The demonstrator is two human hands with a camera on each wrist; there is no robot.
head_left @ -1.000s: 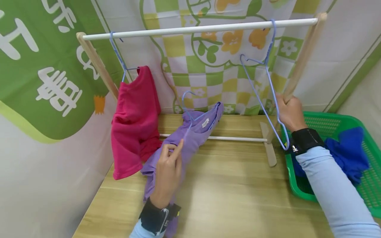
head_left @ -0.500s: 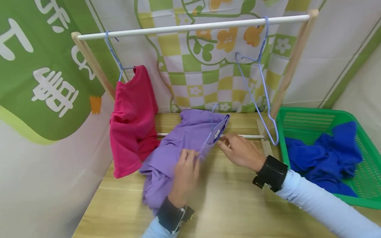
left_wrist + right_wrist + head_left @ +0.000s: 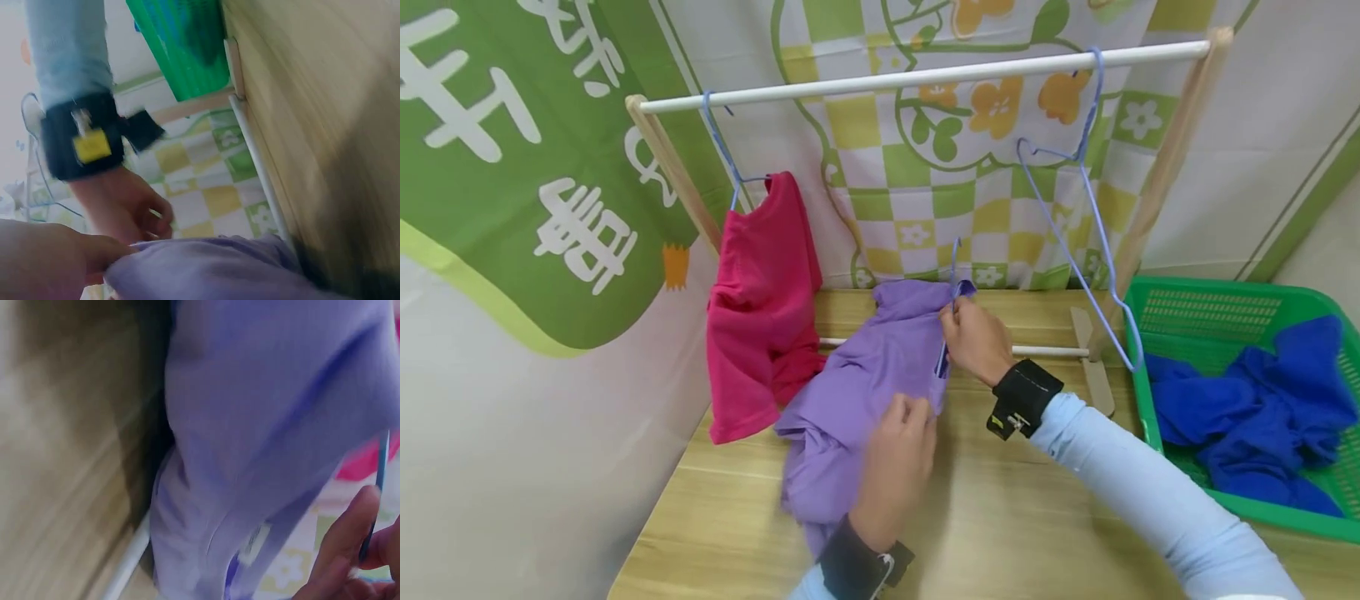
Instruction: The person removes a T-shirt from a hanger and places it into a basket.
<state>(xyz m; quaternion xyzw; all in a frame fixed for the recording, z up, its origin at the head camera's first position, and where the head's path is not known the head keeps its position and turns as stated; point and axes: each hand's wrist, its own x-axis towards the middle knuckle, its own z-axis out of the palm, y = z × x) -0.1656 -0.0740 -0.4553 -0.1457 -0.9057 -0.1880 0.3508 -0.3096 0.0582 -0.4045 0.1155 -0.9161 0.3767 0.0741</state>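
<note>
While I watch the head view, my right hand (image 3: 973, 340) pinches the blue hanger (image 3: 955, 265) at the purple shirt (image 3: 865, 375) collar, far of my left hand (image 3: 897, 454) gripping its hem. Left wrist view: fingers pinch cloth. Right wrist view: fingers (image 3: 340, 547) clasp wire.

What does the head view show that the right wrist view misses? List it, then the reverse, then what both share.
Head view only: the pink shirt on the top rail, an empty blue hanger, the green basket with blue cloth, and the left hand gripping the purple shirt.
Right wrist view only: the shirt's neck label close up.
Both: the purple shirt, and the right hand pinching its hanger wire.
</note>
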